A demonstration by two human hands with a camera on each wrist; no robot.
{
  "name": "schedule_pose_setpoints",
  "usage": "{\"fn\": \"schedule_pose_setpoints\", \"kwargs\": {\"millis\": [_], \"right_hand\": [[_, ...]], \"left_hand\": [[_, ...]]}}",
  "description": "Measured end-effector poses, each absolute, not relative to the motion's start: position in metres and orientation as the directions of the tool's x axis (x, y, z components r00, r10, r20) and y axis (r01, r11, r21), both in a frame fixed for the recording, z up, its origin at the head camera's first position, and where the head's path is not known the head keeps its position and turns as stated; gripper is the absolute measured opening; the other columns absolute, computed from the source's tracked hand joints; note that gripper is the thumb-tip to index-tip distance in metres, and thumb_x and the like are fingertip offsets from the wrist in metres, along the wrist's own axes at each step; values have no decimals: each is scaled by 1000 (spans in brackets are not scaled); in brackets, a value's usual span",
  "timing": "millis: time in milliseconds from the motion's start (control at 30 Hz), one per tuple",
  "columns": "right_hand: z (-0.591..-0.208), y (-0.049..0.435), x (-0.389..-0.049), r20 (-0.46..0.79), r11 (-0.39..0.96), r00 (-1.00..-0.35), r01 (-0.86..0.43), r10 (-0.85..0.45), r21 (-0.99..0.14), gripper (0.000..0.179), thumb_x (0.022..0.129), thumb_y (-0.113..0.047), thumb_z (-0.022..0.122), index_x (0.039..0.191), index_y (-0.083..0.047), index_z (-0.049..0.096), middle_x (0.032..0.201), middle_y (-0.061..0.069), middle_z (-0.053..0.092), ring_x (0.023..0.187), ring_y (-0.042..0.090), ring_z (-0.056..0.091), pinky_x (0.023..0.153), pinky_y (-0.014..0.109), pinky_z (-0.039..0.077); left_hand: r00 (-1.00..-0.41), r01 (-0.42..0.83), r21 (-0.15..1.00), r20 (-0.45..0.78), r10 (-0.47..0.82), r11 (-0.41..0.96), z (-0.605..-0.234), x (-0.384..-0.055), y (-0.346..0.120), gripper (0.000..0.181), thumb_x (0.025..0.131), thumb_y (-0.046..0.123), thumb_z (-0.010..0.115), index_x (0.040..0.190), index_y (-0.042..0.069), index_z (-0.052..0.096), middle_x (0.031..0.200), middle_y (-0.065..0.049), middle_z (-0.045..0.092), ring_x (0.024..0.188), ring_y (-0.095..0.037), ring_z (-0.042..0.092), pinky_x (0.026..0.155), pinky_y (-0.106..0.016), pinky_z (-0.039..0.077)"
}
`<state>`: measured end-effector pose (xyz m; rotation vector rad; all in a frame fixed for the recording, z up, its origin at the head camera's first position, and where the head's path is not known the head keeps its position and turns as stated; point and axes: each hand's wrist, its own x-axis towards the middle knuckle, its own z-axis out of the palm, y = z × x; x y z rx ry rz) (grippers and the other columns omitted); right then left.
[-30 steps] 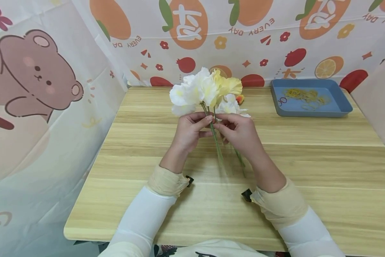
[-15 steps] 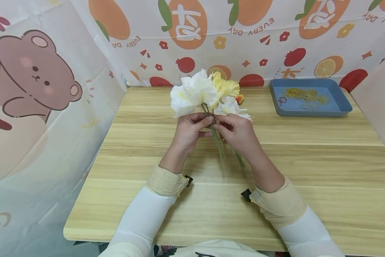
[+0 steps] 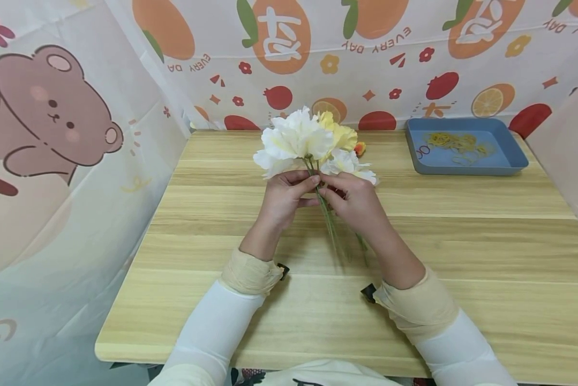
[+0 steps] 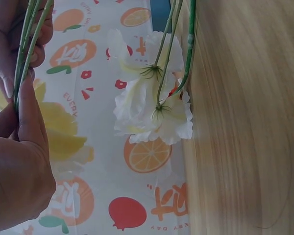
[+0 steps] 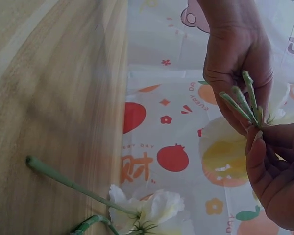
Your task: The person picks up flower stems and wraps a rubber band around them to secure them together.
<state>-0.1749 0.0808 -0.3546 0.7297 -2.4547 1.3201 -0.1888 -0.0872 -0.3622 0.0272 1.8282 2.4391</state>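
Artificial flowers are held up over the table, a large white bloom [image 3: 295, 136] and a yellow bloom [image 3: 340, 135] at their heads. My left hand [image 3: 283, 199] pinches their thin green stems [image 4: 27, 49] between thumb and fingers, just below the blooms. Close beside it, my right hand [image 3: 358, 199] pinches the stems too, fingertips meeting the left's. In the right wrist view, several cut stem ends [image 5: 245, 100] poke out between the hands. Behind my right hand lie more artificial flowers with white blooms [image 4: 149, 98] and an orange-red bloom [image 3: 360, 149], partly hidden.
A blue tray [image 3: 467, 170] at the back right holds yellow rubber bands [image 3: 455, 142] and a red one. The wooden table [image 3: 197, 300] meets a printed cloth wall [image 3: 279, 91] at the back. Another printed cloth [image 3: 91, 214] hangs on the left.
My right hand has shifted slightly left, toward the left hand. The yellow bloom has drawn in against the white one, and the held blooms have turned and dropped a little.
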Motion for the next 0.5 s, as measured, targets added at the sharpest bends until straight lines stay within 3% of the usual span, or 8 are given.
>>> {"fn": "schedule_pose_setpoints", "kwargs": {"millis": [200, 333, 500], "right_hand": [[-354, 81, -175, 441, 469, -839, -544, -319, -696, 28, 91, -11, 71, 118, -4, 71, 84, 8, 66, 63, 14, 53, 50, 22, 45], [-354, 81, -176, 424, 479, -847, -531, -321, -699, 28, 91, -14, 72, 117, -4, 72, 83, 7, 66, 66, 15, 52, 52, 23, 44], [-356, 81, -177, 410, 451, -860, -509, -305, -733, 27, 90, -13, 73, 116, -4, 72, 84, 7, 68, 67, 15, 55, 53, 23, 46]], "left_hand": [[-995, -65, 948, -39, 87, -311, -363, -189, -87, 20, 90, -3, 67, 109, -5, 65, 88, -1, 70, 79, -12, 69, 60, -30, 63], [-996, -21, 941, 8, 84, -338, -364, -189, -87, 16, 88, -8, 67, 97, 4, 62, 86, -2, 66, 76, -14, 70, 57, -31, 63], [-997, -6, 935, 22, 76, -355, -365, -189, -85, 17, 88, -8, 67, 86, 8, 66, 84, -1, 71, 74, -13, 71, 54, -29, 62]]}}
